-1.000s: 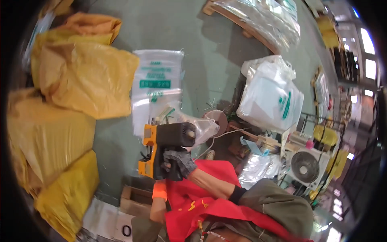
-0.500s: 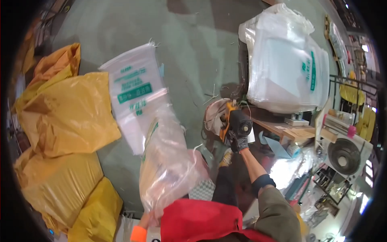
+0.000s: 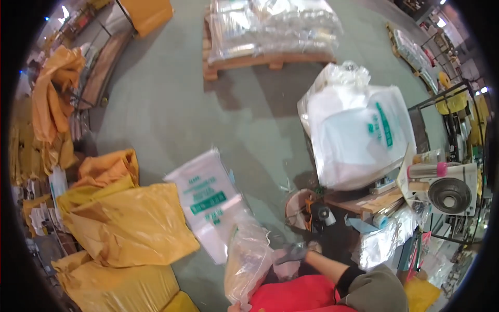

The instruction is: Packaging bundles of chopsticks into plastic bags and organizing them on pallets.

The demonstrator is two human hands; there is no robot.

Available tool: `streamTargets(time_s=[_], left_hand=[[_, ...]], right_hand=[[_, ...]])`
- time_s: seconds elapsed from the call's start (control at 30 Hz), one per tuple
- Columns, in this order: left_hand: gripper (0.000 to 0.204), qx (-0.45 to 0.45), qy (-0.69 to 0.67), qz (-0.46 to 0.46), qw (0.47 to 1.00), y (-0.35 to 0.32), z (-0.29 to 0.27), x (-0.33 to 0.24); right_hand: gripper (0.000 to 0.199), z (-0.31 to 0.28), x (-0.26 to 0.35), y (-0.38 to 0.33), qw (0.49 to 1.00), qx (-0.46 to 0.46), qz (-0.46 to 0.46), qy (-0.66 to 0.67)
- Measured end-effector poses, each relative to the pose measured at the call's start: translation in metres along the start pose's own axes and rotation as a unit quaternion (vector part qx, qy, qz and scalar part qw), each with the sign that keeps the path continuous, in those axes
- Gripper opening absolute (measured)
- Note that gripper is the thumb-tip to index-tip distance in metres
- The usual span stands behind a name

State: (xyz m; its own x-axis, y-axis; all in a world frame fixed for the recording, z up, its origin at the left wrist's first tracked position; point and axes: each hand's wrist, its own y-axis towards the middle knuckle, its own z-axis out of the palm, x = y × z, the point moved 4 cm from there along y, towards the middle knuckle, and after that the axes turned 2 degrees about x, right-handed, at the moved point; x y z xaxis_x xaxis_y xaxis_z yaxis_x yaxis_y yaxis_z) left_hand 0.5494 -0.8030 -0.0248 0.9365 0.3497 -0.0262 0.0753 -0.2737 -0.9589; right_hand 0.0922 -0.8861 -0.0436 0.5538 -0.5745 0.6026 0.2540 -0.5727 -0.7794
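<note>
My right hand (image 3: 293, 253), in a dark grey glove, is at the right side of a filled clear plastic bag (image 3: 247, 257). Its fingers look stretched toward the bag, though slightly blurred. Only part of my left hand (image 3: 237, 307) shows at the lower edge, closed on the near end of that bag. A black and orange handheld power tool (image 3: 318, 214), like a portable bag sewing machine, stands apart from both hands, beside a round pale container (image 3: 297, 209). A flat white woven sack (image 3: 210, 200) with green print lies on the floor beyond the bag.
Large yellow sacks (image 3: 130, 223) lie on the left. A stack of white sacks (image 3: 358, 135) stands at the right, near a bench with a black round fan-like unit (image 3: 449, 196). Ahead is a wooden pallet (image 3: 270, 61) loaded with wrapped goods.
My right hand has let go of the power tool and moved back left to the plastic bag. The view has tilted up, bringing the loaded pallet into sight.
</note>
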Motion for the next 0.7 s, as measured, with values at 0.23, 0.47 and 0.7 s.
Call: streamTargets(time_s=[0.23,0.47,0.7], left_hand=[[0.047,-0.212,0.191,0.373,0.883,0.008,-0.102,-0.247],[0.050,-0.114,-0.158,0.190,0.962,-0.142,-0.289,-0.540],[0.042,-0.090,-0.172,0.273,0.942,-0.187,-0.436,-0.749]], right_hand=[[0.058,-0.129,-0.022,0.089,0.911,-0.357,0.176,0.108],[0.021,-0.390,0.080,-0.101,0.786,-0.496,0.043,0.367],[0.028,-0.624,0.119,-0.133,0.786,-0.489,-0.067,0.373]])
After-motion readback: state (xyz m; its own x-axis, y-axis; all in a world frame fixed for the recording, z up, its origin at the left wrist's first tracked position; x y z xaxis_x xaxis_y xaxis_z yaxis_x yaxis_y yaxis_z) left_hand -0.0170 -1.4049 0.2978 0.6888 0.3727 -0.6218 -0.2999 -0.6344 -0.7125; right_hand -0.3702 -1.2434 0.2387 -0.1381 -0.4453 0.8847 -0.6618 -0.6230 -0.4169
